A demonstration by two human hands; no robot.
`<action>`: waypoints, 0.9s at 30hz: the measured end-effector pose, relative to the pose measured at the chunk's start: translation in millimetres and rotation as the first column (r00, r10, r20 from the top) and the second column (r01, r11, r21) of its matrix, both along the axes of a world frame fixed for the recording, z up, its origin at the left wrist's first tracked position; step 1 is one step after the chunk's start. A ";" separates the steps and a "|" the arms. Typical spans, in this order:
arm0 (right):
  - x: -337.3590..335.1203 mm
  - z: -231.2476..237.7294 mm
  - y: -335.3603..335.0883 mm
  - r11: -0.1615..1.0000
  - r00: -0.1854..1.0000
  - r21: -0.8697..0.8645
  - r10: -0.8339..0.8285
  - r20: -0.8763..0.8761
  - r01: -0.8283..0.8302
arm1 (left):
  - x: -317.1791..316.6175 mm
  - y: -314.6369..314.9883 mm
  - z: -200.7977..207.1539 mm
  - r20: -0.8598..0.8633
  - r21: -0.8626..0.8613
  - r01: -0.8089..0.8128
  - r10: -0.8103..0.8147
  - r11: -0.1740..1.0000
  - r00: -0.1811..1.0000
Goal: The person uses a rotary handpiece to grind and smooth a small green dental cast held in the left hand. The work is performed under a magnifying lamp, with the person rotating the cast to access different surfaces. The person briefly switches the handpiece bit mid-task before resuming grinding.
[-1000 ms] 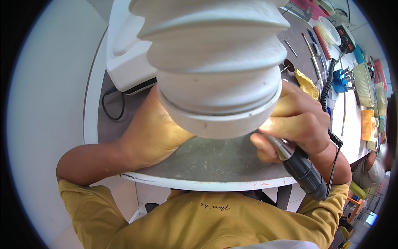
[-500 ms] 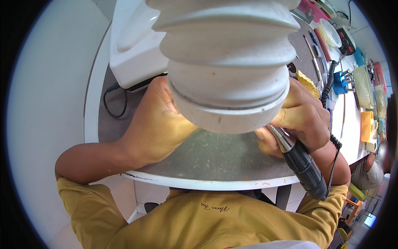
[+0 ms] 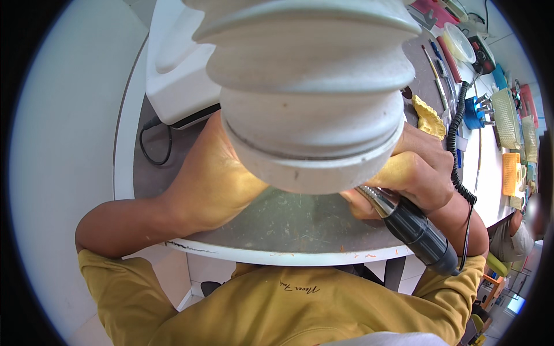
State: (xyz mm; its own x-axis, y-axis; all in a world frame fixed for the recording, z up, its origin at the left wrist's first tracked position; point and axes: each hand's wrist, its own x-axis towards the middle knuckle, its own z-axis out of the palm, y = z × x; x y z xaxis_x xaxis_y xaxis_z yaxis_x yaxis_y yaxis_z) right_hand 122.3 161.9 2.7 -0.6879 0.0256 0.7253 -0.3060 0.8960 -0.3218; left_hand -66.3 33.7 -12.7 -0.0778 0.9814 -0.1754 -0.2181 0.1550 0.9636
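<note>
A wide white corrugated suction hose (image 3: pixel 311 109) hangs in front of both hands and covers whatever lies between them. My right hand (image 3: pixel 421 179) is closed round a black rotary handpiece (image 3: pixel 420 236) with a metal front end, its rear pointing down to the right. The handpiece's tip is hidden behind the hose. From the left, my left hand (image 3: pixel 216 187) reaches over the grey worktop (image 3: pixel 306 222); its fingers are out of sight behind the hose. A coiled black cord (image 3: pixel 457 144) runs beside my right hand.
A white machine (image 3: pixel 184 75) with a black cable stands at the back left. Yellow scalloped dental models (image 3: pixel 428 118), brushes (image 3: pixel 434 75), a blue holder (image 3: pixel 474 112) and baskets (image 3: pixel 505 121) lie to the right. Another person (image 3: pixel 511 236) sits at the far right.
My right hand and the handpiece have shifted slightly left. The hose's end looks a little lower and further left, and more of the yellow model shows.
</note>
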 end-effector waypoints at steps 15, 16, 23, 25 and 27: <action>-1.2 -1.2 0.3 1.000 1.000 -0.026 0.004 0.025 -0.003 | -8.0 -3.1 6.4 0.081 -0.102 0.070 -0.062 0.992 0.995; -1.7 -2.0 -0.4 1.000 1.000 -0.026 0.008 0.024 -0.007 | -8.3 -4.1 6.1 0.093 -0.103 0.067 -0.057 0.992 0.994; 2.3 -1.3 1.8 0.998 1.000 -0.055 0.020 0.010 -0.020 | -7.6 -1.9 2.8 0.126 -0.095 0.095 -0.083 0.991 0.989; 2.1 0.5 1.8 0.999 1.000 -0.042 0.025 0.017 -0.024 | -7.5 -2.6 -1.9 0.176 -0.065 0.086 -0.073 0.994 0.982; 2.5 1.6 1.5 0.999 1.000 -0.033 0.020 0.020 -0.019 | -6.6 -2.6 -5.0 0.213 -0.054 0.069 -0.056 0.996 0.975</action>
State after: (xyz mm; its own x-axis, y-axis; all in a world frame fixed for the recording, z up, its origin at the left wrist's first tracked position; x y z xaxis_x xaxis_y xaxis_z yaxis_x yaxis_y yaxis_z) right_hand 124.7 163.4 4.4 -0.7034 0.0358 0.7099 -0.3164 0.8786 -0.3578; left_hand -72.9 31.1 -17.7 0.0290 0.9701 -0.2411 -0.4034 0.2320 0.8851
